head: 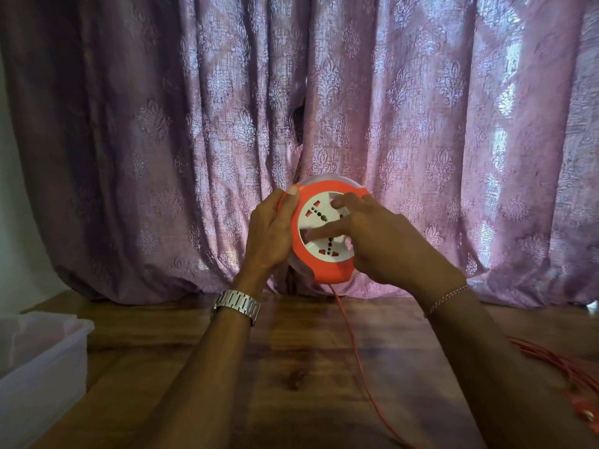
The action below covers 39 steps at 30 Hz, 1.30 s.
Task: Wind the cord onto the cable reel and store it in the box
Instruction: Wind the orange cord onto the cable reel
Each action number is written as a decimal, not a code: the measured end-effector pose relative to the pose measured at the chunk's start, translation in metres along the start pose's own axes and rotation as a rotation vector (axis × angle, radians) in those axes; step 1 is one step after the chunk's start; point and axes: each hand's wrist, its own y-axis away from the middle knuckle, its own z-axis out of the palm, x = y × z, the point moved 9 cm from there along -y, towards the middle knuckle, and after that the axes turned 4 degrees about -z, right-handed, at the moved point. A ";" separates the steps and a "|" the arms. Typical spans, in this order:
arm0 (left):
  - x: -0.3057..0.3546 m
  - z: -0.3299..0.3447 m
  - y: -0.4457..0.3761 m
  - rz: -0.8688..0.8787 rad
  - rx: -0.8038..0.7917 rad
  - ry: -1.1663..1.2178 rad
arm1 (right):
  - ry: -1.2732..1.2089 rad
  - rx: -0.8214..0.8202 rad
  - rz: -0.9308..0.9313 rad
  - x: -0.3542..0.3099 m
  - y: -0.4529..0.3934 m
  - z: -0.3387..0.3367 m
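A round orange cable reel with a white socket face is held upright in the air above the wooden table. My left hand grips its left rim, thumb on the top edge. My right hand lies across the white centre, fingers curled into its recesses. An orange cord hangs from the reel's bottom, runs down across the table and off the lower edge. More of the cord lies in loose loops at the right.
A translucent white plastic box stands open at the table's left edge. A purple patterned curtain hangs right behind the table. A metal watch sits on my left wrist.
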 end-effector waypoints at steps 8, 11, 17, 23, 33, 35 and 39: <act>0.003 -0.002 -0.002 0.017 0.009 0.024 | -0.010 0.173 0.013 -0.001 -0.001 -0.009; 0.002 0.000 -0.002 0.021 0.004 0.009 | -0.054 0.259 0.077 0.008 0.002 -0.016; 0.006 -0.001 0.001 0.036 0.001 0.052 | -0.050 0.475 0.152 0.022 0.007 -0.026; 0.006 -0.001 0.001 0.008 -0.004 0.090 | -0.062 0.485 -0.023 0.022 0.003 -0.032; 0.003 -0.001 -0.001 0.030 -0.002 0.028 | -0.032 0.236 -0.158 -0.002 -0.007 -0.008; 0.005 -0.005 -0.002 0.038 0.015 0.044 | -0.005 0.268 -0.165 -0.005 -0.006 -0.010; 0.007 -0.007 -0.003 0.053 0.024 0.034 | 0.054 0.320 -0.147 -0.006 -0.005 -0.014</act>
